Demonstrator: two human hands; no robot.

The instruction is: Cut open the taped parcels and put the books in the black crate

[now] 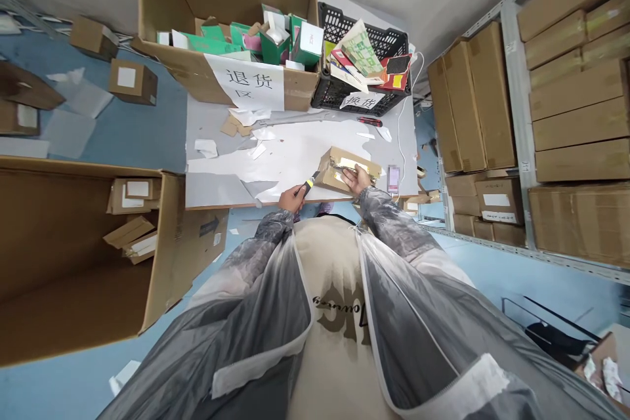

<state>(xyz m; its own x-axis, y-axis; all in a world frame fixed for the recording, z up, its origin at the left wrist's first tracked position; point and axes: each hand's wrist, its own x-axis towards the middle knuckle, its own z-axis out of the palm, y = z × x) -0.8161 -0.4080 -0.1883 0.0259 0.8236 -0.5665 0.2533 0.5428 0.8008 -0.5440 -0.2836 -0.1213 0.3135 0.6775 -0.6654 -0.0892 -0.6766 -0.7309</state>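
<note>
A small brown cardboard box (325, 161) with a white label lies at the table's front edge, its top torn along the middle. My right hand (357, 180) grips the near right part of this box, fingers over its label. In my left hand (292, 199) is a utility knife (311, 182) with a black and yellow handle, fingers wrapped round it. The knife's front end points at the left side of the box; whether the blade touches the cardboard is too small to tell.
A large carton (187, 72) of green boxes and a black crate (339, 100) stand at the table's back. A red-black cutter (370, 121), paper scraps and a phone (393, 179) lie on the table. A big open carton (162, 256) is at left, shelves (516, 98) at right.
</note>
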